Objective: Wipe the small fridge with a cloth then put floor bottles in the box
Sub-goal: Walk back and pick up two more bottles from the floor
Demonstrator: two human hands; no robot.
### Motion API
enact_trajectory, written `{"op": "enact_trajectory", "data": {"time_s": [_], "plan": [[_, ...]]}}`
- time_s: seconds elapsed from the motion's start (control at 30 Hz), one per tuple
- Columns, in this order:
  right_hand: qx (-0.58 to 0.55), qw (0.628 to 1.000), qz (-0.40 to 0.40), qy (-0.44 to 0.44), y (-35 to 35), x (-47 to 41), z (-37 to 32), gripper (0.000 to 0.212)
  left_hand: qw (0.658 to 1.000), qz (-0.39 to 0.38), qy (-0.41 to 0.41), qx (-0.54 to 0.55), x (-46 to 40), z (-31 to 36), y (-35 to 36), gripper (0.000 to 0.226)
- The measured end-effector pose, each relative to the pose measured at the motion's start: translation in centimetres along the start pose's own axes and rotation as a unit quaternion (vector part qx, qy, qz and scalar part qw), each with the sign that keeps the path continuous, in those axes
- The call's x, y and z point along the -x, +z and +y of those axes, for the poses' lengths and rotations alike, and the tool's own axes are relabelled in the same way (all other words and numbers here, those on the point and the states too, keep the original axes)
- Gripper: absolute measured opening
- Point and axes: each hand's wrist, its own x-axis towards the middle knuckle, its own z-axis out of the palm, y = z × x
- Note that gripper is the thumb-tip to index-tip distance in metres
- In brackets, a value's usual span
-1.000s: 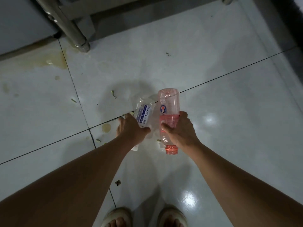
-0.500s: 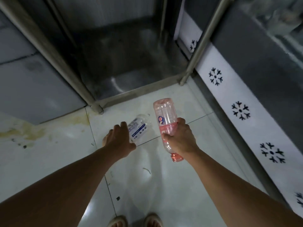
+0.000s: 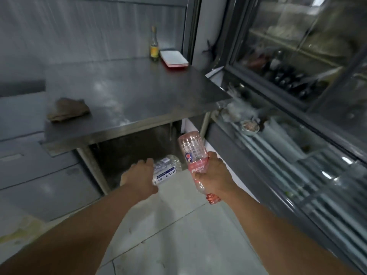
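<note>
1. Change: a second ago the view was straight down at the floor with both bottles being picked up; now it has lifted to the steel surface, the fridge on the right, and both bottles clear of the floor.
2. Left hand is wrapped around the clear bottle, blue label showing.
3. Right hand is clenched on the pink bottle, base up, cap down.
4. Cloth lies crumpled on the surface's left end, nobody touching it. Reads as wipe step done.
5. Box not in view. Judgement: pickup complete, next is carrying both bottles to the box, wherever it is.
6. Frame is motion-blurred; fridge contents unreadable.
</note>
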Motion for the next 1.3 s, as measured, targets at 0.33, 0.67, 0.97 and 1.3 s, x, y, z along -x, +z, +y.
{"op": "enact_trajectory", "data": {"time_s": [0.33,0.67,0.97,1.3], "plan": [[0.001,0.996,0.073,-0.047,-10.6,6.8,-5.0,0.047,0.995,0.058,0.081,-0.027,6.9,4.9,-10.9,0.061],[0.028,0.987,0.158,0.032,-12.6,19.7,-7.6,0.052,0.966,0.086,0.229,-0.080,15.1,3.6,-15.2,0.063],[0.041,0.963,0.240,0.118,-15.3,35.3,-7.1,0.060,0.933,0.068,0.338,-0.101,23.6,6.8,-15.9,0.055],[0.100,0.911,0.323,0.236,-20.2,55.4,-0.2,0.064,0.862,0.074,0.487,-0.120,37.6,19.7,-12.9,0.064]]}}
